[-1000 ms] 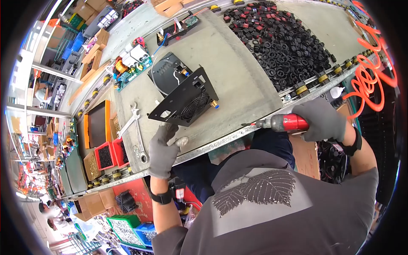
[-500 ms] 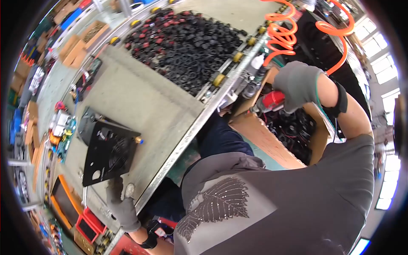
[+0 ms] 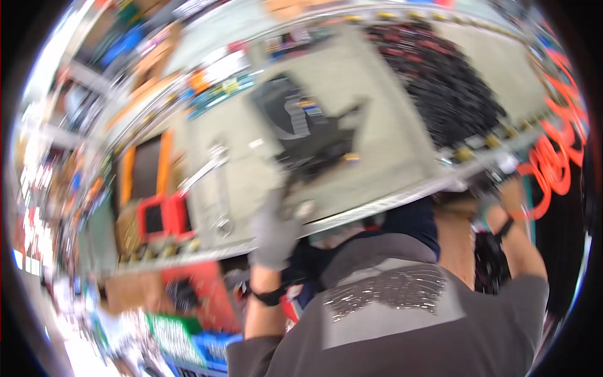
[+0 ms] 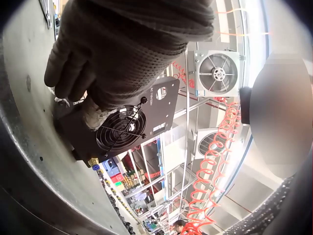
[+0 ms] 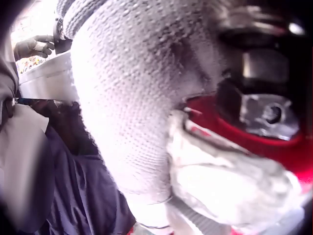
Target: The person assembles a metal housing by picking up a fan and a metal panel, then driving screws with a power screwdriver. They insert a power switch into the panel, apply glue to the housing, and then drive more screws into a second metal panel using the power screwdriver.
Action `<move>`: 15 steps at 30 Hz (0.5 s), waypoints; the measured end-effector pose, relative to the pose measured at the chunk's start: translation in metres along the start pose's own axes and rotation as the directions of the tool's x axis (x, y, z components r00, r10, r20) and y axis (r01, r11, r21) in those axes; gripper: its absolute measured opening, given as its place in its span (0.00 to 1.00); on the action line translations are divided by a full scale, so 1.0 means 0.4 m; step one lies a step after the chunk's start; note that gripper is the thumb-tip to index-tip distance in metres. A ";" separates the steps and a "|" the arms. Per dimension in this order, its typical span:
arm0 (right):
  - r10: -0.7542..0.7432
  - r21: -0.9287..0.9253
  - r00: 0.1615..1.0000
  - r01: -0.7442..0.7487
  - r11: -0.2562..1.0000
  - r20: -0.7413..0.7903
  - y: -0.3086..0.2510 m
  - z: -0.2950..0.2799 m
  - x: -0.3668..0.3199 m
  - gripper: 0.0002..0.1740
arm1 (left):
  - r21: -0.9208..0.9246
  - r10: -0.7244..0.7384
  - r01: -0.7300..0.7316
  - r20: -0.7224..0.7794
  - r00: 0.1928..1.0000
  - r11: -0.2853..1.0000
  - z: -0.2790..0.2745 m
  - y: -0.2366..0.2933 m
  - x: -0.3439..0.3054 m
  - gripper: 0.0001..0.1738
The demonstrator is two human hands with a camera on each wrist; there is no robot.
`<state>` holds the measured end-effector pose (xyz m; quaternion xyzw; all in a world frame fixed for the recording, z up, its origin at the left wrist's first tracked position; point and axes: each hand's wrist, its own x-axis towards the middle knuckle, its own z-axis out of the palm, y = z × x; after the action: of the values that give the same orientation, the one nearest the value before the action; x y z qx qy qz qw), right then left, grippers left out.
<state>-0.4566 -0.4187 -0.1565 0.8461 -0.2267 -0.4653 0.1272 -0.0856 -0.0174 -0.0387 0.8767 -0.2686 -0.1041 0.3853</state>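
Observation:
A black metal panel with a round fan grille point(image 4: 121, 128) stands tilted on the workbench, joined to a dark housing point(image 3: 281, 103); a brass fitting with a blue end point(image 4: 94, 164) projects from it. My gloved left hand point(image 3: 275, 229) is at the panel's near edge, fingers extended against it and thumb point(image 4: 95, 115) spread apart. Off the bench's right front edge, my gloved right hand point(image 3: 487, 195) is blurred in the head view. In the right wrist view this hand point(image 5: 129, 103) grips a red power driver point(image 5: 205, 110), its pale thumb or fingertip lying along the body.
Two wrenches point(image 3: 221, 188) lie left of the panel, near red bins point(image 3: 164, 217). Circuit boards point(image 3: 220, 91) lie behind. Black and red rings point(image 3: 446, 88) are heaped at the right. Orange coiled hose point(image 3: 556, 163) hangs on the far right, above an open carton point(image 3: 455, 242).
The head view swung right and back, and is now blurred. My right hand carried the red driver from over the bench's front edge to the right. My left hand stayed by the panel.

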 end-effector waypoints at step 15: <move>-0.403 0.326 0.818 0.544 0.773 -0.410 -0.106 -0.630 -0.300 0.21 | 0.479 -0.079 0.239 -0.330 0.941 0.844 -0.157 -0.267 0.070 0.16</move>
<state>-0.2884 -0.3207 0.0478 0.9455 -0.0763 -0.2787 -0.1502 0.0038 0.0659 -0.0734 0.9722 -0.1509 0.0724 0.1640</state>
